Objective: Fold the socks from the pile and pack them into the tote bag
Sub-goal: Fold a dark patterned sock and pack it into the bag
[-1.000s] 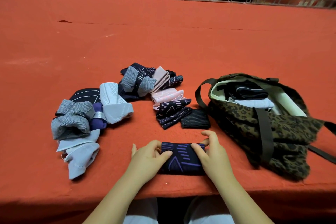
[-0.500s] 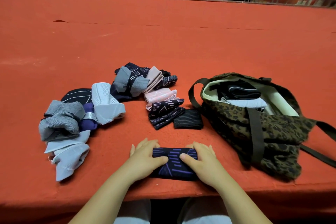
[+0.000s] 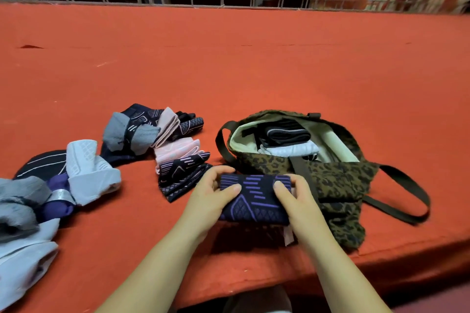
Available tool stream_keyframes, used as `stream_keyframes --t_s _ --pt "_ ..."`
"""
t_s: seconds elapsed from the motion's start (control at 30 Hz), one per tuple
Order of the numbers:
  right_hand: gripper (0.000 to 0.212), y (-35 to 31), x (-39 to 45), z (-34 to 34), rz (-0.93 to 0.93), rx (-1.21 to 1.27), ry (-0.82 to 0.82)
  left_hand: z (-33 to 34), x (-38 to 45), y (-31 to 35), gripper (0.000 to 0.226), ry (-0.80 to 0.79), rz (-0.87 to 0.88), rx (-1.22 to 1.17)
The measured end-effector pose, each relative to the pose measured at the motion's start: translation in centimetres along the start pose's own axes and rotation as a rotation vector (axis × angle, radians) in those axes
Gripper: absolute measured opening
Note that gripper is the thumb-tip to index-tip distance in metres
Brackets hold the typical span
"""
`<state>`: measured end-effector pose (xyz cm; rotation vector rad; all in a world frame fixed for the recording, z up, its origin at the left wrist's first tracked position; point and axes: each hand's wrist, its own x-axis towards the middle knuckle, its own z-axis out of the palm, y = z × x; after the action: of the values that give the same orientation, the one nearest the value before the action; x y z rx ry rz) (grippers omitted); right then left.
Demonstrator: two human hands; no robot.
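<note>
Folded navy sock with purple stripes (image 3: 254, 198) held above the near edge of the red-covered desk (image 3: 254, 71), just left of the leopard-print tote bag (image 3: 330, 180). Left hand (image 3: 211, 193) and right hand (image 3: 295, 195) each in a narrow grip on one end, thumbs on top. Next, probably: carry right and far, into the bag's open mouth, beside the folded socks (image 3: 287, 140) inside. Keep both grips firm — fold could spring open. Unfolded pile (image 3: 76, 168) waiting at left.
</note>
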<state>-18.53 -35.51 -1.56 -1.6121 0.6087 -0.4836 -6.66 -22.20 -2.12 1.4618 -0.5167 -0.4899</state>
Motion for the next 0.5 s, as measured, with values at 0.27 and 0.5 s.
stream_keyframes --t_s 0.27,0.5 --pt "0.027 -4.7 4.0 -6.7 -0.155 0.233 0.202 6.5 6.1 4.5 0.025 -0.066 0.200 0.186" --pt "0.023 -3.7 12.2 -8.0 -0.213 0.154 0.254 7.4 13.6 7.1 0.014 0.051 0.310 0.401"
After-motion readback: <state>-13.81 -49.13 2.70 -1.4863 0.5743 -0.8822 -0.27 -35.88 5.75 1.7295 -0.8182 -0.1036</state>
